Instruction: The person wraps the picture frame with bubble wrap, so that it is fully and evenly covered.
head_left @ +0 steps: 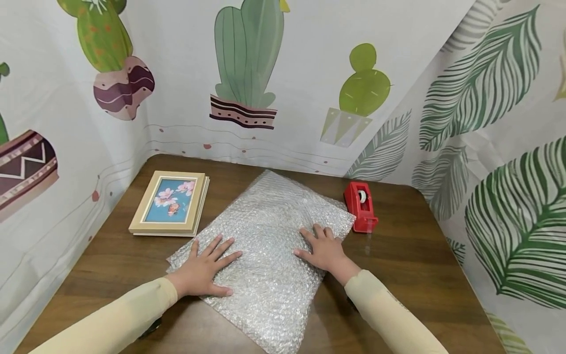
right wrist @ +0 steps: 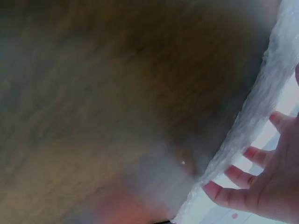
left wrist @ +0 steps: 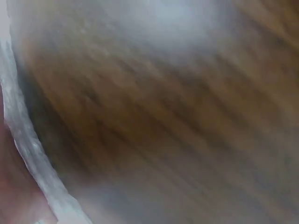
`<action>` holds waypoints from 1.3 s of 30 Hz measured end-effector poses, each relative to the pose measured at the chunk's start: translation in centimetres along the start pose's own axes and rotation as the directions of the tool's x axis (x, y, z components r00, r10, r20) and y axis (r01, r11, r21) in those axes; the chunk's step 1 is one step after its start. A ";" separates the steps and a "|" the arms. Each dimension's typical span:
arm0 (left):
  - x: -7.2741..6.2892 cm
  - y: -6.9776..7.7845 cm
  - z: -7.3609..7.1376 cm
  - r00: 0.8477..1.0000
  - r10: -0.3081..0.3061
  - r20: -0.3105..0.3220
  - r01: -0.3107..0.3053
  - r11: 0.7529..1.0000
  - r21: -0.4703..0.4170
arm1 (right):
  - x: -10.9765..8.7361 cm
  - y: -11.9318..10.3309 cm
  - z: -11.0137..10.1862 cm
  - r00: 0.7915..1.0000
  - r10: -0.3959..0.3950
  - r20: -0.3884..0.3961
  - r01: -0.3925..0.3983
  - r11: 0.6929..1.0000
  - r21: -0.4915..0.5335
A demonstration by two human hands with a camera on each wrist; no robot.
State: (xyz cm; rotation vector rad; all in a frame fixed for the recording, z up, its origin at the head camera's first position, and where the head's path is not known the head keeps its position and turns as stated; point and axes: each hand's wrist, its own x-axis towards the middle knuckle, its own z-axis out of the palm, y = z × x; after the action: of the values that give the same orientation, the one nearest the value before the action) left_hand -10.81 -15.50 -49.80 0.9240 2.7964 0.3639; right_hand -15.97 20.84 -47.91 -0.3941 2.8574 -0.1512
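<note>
A sheet of bubble wrap (head_left: 261,260) lies diagonally across the table, shiny and see-through, with more than one layer showing at its edges. My left hand (head_left: 205,268) rests on its left part, fingers spread. On the right part lies my right hand (head_left: 325,250), its fingers spread and slightly bent, touching the wrap. The right wrist view shows the fingers (right wrist: 229,193) of that hand at the edge of the wrap (right wrist: 252,112). In the left wrist view, the wrap's edge (left wrist: 28,135) runs down the left side beside blurred brown wood.
Stacked picture frames (head_left: 168,201), the top one with pink blossoms on blue, lie at the back left. A red tape dispenser (head_left: 362,206) stands at the right, close to the wrap's corner. Cloth printed with cacti and leaves (head_left: 300,73) hangs around the brown wooden table (head_left: 407,260).
</note>
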 end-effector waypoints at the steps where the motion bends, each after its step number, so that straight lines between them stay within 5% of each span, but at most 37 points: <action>1: 0.0 0.1 0.0 1.000 -0.003 0.002 0.003 1.000 -0.002 | 0.0 0.0 0.0 1.000 -0.002 0.002 0.002 1.000 -0.002; 11: 0.4 3.3 0.2 0.991 -0.128 -0.023 0.126 0.988 -0.084 | 1.2 1.0 -1.2 0.999 -0.041 -0.013 0.041 0.999 -0.003; 18: 0.0 5.7 0.9 0.947 -0.320 -0.018 0.313 0.937 -0.156 | 3.6 3.8 -1.1 0.989 -0.133 -0.057 0.135 0.990 0.033; 21: -0.5 5.5 1.8 0.949 -0.316 0.008 0.314 0.938 -0.147 | 4.0 4.9 -0.3 0.992 -0.127 -0.009 0.127 0.991 0.040; 27: -0.5 4.4 2.8 0.966 -0.255 -0.039 0.246 0.957 -0.151 | 3.8 5.6 0.3 0.996 -0.088 0.007 0.087 0.993 0.078; 33: -0.5 3.5 1.9 0.973 -0.212 -0.091 0.198 0.970 -0.142 | 3.9 5.1 0.0 0.997 -0.064 -0.032 0.066 0.995 0.070; 39: -1.0 2.9 0.9 0.976 -0.215 -0.025 0.211 0.970 -0.121 | 3.5 4.3 0.4 0.999 -0.051 -0.001 0.051 0.997 0.065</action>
State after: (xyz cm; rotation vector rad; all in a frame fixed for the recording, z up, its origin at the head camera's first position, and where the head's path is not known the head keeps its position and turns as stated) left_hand -8.12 -13.67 -49.76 0.5903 2.8362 0.5120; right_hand -20.18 23.96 -49.73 -0.4543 2.8342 -0.2523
